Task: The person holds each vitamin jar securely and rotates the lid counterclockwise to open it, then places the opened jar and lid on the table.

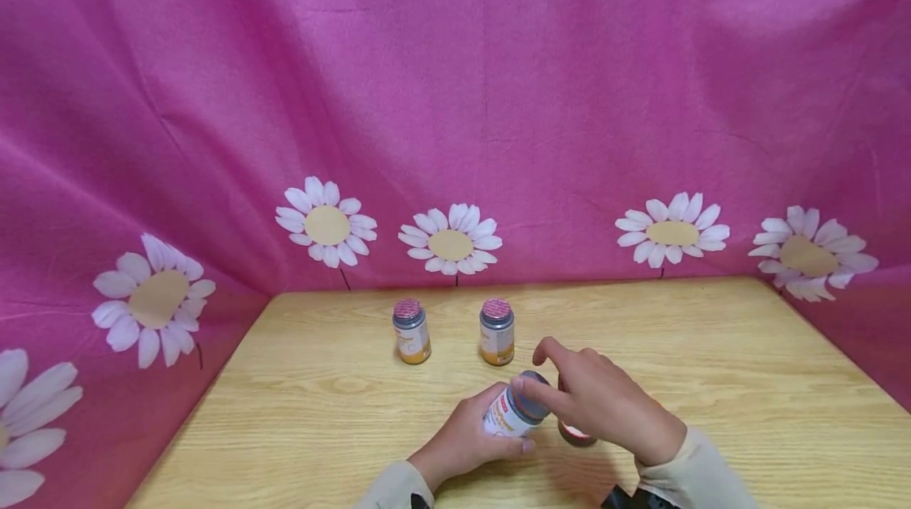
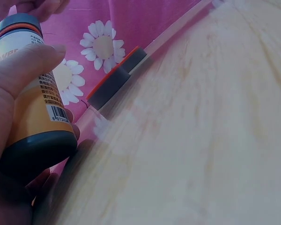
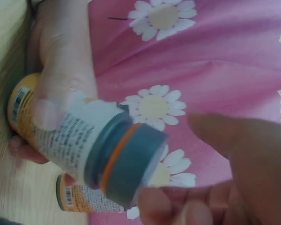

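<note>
My left hand (image 1: 473, 430) grips a supplement bottle (image 1: 507, 416), tilted, with a white and orange label. A dark grey cap (image 3: 136, 164) with an orange band sits on its neck. My right hand (image 1: 601, 398) is at that cap, its thumb overlapping the top in the head view. In the right wrist view its thumb and fingers (image 3: 154, 204) stand spread apart, fingertips right by the cap's edge. Under the right hand, a loose cap (image 1: 575, 435) lies upturned on the table; the left wrist view shows two loose caps (image 2: 110, 88) side by side.
Two similar bottles without caps, a left one (image 1: 412, 335) and a right one (image 1: 497, 335), stand upright toward the back, pink seals on top. The wooden table (image 1: 320, 414) is bordered by a pink cloth (image 1: 498, 98) printed with white daisies.
</note>
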Action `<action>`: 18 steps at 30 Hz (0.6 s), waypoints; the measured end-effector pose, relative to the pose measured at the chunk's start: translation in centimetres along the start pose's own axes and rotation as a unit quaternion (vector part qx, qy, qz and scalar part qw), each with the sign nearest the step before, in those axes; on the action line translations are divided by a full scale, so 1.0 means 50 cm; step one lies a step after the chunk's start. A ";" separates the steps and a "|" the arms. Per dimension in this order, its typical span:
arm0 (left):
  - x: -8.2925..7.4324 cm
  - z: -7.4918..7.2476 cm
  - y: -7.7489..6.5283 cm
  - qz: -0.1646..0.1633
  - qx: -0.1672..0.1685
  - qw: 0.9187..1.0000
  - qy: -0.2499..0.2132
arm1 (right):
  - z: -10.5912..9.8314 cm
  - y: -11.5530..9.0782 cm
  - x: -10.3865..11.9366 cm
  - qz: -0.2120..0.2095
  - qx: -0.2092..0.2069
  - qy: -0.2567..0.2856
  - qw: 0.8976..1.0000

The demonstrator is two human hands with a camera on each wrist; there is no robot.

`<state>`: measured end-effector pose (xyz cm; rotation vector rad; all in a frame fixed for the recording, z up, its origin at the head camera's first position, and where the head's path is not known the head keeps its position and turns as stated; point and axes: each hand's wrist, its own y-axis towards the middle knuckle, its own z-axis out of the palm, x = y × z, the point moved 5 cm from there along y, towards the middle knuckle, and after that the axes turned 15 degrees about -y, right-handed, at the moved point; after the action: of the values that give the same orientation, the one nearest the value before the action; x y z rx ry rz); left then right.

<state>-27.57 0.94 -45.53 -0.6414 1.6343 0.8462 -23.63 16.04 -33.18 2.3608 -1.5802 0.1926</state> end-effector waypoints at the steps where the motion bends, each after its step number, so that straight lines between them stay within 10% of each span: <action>1: -0.001 0.000 0.000 0.003 0.001 1.000 0.001 | 0.000 0.001 -0.002 0.023 -0.011 -0.021 0.999; 9: -0.004 0.000 0.001 0.005 0.001 1.000 0.011 | 0.017 0.009 -0.005 0.086 -0.001 -0.090 0.992; 18: -0.005 0.003 0.000 0.006 0.007 1.000 0.013 | 0.009 0.001 0.000 -0.036 0.002 -0.032 0.999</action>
<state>-27.43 1.03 -45.33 -0.6358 1.6678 0.8368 -23.73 15.89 -33.62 2.4458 -1.5205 0.1070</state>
